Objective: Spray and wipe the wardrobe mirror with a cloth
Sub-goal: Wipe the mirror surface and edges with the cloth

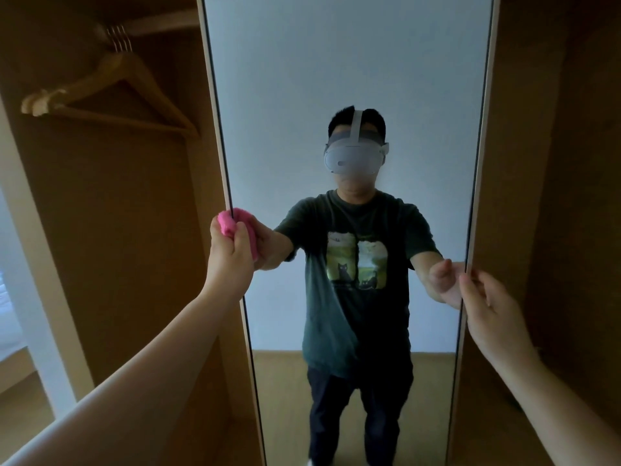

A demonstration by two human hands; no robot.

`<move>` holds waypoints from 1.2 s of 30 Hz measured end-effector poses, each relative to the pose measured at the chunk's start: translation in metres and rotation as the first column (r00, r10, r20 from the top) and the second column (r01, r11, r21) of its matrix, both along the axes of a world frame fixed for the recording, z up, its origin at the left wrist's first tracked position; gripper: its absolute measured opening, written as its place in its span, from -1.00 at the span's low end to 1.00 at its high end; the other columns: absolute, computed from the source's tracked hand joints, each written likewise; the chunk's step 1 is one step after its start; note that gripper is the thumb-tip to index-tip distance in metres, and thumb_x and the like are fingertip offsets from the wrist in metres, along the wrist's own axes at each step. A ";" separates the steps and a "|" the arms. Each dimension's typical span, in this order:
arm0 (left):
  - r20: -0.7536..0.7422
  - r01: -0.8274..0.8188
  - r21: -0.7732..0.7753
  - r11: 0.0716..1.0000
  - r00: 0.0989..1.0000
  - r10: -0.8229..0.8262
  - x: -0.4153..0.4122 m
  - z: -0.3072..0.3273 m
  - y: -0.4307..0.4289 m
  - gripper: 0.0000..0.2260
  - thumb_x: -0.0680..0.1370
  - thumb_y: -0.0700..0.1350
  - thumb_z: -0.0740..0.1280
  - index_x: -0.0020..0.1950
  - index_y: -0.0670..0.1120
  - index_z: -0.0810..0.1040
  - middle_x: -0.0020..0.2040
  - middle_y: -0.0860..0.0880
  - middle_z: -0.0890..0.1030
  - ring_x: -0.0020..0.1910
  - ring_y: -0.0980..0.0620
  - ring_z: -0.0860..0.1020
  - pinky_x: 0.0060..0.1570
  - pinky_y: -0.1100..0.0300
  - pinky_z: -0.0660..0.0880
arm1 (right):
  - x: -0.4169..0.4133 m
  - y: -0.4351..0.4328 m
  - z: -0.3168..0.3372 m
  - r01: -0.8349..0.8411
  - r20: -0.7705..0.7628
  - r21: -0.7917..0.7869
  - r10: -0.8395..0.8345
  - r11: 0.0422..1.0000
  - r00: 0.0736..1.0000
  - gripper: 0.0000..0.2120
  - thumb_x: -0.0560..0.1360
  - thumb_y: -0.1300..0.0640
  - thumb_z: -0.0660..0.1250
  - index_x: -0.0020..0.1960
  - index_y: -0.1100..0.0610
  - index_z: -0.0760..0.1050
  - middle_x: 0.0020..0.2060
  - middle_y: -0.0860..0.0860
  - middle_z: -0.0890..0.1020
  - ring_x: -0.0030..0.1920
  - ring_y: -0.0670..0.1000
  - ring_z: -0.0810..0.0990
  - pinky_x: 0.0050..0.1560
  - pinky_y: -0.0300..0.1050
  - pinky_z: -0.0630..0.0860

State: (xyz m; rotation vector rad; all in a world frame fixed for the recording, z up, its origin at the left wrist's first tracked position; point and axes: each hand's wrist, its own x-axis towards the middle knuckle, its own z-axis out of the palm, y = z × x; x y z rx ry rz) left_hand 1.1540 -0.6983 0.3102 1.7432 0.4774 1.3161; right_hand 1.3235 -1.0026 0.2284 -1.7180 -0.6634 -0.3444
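- Two bare forearms are reaching forward from the bottom corners of the head view, one toward each side of a tall wardrobe mirror [349, 62].
- Up at the glass, the left hand [232, 253] is gripping a bunched pink cloth [230, 223], with fingers curled round it, and is pressing it against the mirror's left edge, about halfway up the visible pane.
- Across the pane, the right hand [490, 307] is hovering at the mirror's right edge, lower than the left hand. Its fingers are loosely extended and holding nothing. The fingertips are lying just beside the frame, and whether they are touching it cannot be told.
- Standing upright, the mirror is sitting between two brown wooden wardrobe panels, with a pale frame strip running down each side.
- Reflected in the glass, a person in a dark green printed T-shirt and dark trousers is wearing a white headset [354, 156] and stretching both arms outward. The reflected hands are meeting the real ones at the two edges.
- Behind the reflected figure, a pale wall is filling the upper glass, and a wooden floor [279, 375] is showing at the bottom.
- Left of the mirror, several wooden hangers [111, 92] are hanging close together from a rail [161, 25] inside the open wardrobe compartment, their metal hooks bunched side by side.
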 end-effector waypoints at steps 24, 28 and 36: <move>-0.070 0.054 0.015 0.998 0.996 -0.053 -0.008 -0.099 0.005 -0.72 0.64 -0.05 0.06 0.34 0.00 0.32 0.02 0.09 0.54 -0.06 0.29 0.57 -0.26 0.44 0.49 | -0.014 -0.003 -0.066 0.010 -0.086 -0.084 -0.018 0.996 0.996 -0.57 0.54 -0.31 0.06 0.13 -0.01 0.45 -0.18 -0.08 0.58 -0.17 -0.08 0.56 -0.27 -0.17 0.42; -0.091 0.065 0.006 0.998 0.994 -0.064 -0.011 -0.115 0.004 -0.73 0.64 -0.07 0.05 0.33 0.01 0.32 0.04 0.01 0.55 -0.03 0.14 0.58 -0.10 0.22 0.54 | -0.016 -0.002 -0.076 0.018 -0.105 -0.110 -0.029 0.994 0.994 -0.62 0.47 -0.33 0.05 0.01 -0.09 0.44 -0.21 -0.03 0.58 -0.22 -0.12 0.53 -0.29 -0.16 0.41; -0.111 0.079 -0.015 0.997 0.990 -0.081 -0.016 -0.138 0.000 -0.73 0.63 -0.08 0.07 0.33 0.00 0.32 0.03 0.16 0.51 0.02 0.16 0.57 0.07 -0.06 0.57 | -0.022 -0.003 -0.094 0.028 -0.141 -0.162 -0.052 0.986 0.989 -0.62 0.44 -0.39 0.05 -0.11 -0.13 0.44 -0.30 0.06 0.55 -0.34 -0.07 0.50 -0.36 -0.16 0.41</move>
